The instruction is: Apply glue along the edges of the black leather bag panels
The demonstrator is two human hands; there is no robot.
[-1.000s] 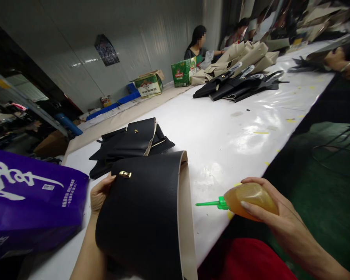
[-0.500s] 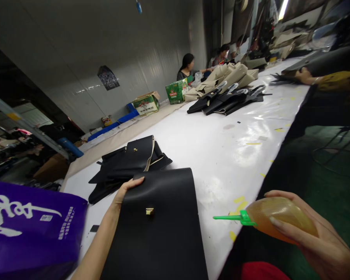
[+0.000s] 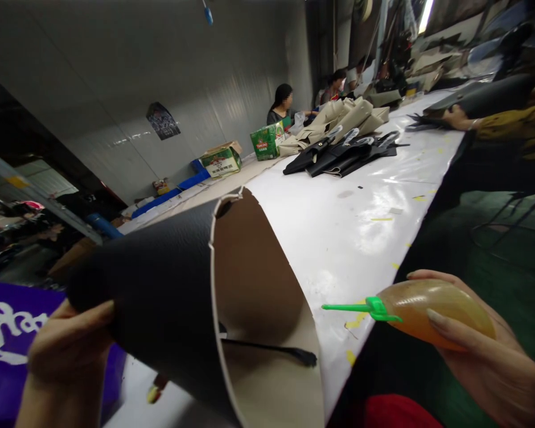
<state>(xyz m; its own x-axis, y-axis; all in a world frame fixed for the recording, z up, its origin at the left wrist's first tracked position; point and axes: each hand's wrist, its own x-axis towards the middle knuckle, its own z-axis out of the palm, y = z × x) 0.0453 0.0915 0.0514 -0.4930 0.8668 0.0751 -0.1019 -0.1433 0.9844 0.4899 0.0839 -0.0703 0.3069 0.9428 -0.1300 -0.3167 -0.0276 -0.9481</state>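
Note:
My left hand [image 3: 71,342] grips the black leather bag piece [image 3: 169,297] at its left side, thumb on the black outer face. The piece stands curled open, its beige lining facing right. A dark strip [image 3: 276,349] lies across the lining. My right hand [image 3: 494,356] is closed around a squeeze bottle [image 3: 437,312] of amber liquid. Its green nozzle [image 3: 377,309] points left toward the opening, apart from the leather. A small gold-coloured metal part [image 3: 154,393] shows below the piece.
On the white tabletop [image 3: 361,232] lie black bag pieces [image 3: 343,154] and a beige pile [image 3: 348,119]. Green cartons [image 3: 223,161] line the back. A purple bag [image 3: 9,345] is at left. A co-worker's hand [image 3: 457,117] rests on black material at right; other people sit farther back.
My left hand has lifted and curled the bag piece, turning the clasp side away and exposing the lining. The black stack behind is now hidden. The bottle has risen slightly.

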